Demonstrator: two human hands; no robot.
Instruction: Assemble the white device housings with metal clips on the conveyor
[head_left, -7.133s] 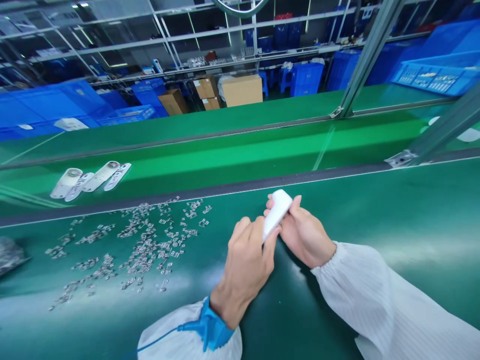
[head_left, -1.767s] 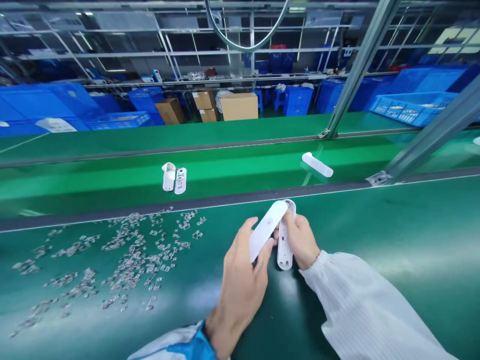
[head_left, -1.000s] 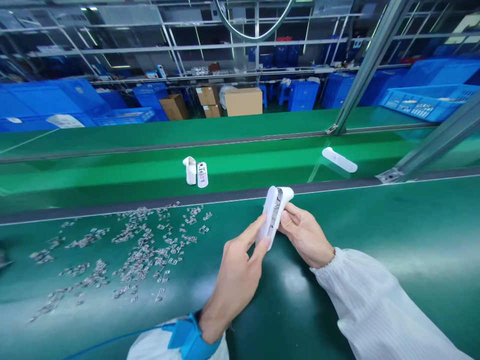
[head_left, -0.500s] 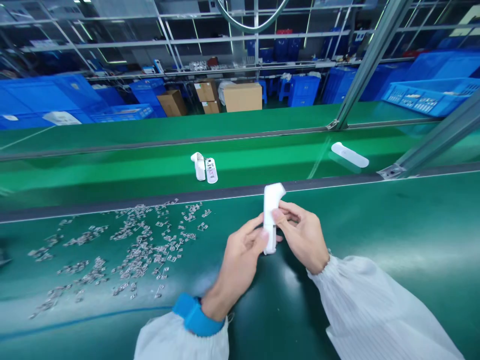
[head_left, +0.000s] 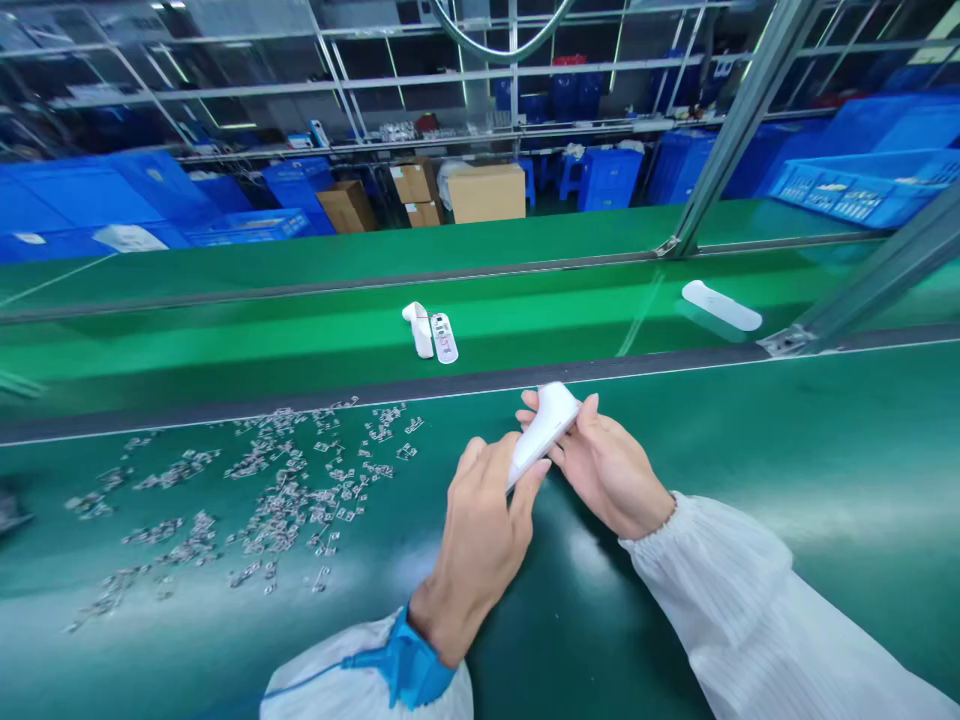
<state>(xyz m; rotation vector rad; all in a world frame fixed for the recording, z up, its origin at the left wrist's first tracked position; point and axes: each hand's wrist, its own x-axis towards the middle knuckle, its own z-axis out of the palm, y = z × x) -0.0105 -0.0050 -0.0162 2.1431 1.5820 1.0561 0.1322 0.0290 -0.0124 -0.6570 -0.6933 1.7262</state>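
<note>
In front of me I hold a white thermometer housing [head_left: 547, 425], tilted with its angled head up and to the right. My left hand [head_left: 487, 525] is closed around its lower end, the thumb along the near side and the back of the hand facing me. My right hand [head_left: 611, 470], palm turned up, cups the housing's head, with fingertips showing behind it and the thumb at its right side. To the left on the bench lie many small metal battery contacts [head_left: 281, 510], loosely scattered.
Beyond the bench edge runs a green conveyor belt [head_left: 315, 345]. On it are an opened white housing [head_left: 420, 330], a half with a circuit board [head_left: 444, 338] and a long white piece [head_left: 721, 305]. Metal posts [head_left: 739, 130] rise at the right, near a blue basket [head_left: 855, 200].
The housing has turned from upright to tilted, its smooth outer side now showing. My left hand has rolled over it, and my right hand has opened palm-up under its head. Belt pieces moved right.
</note>
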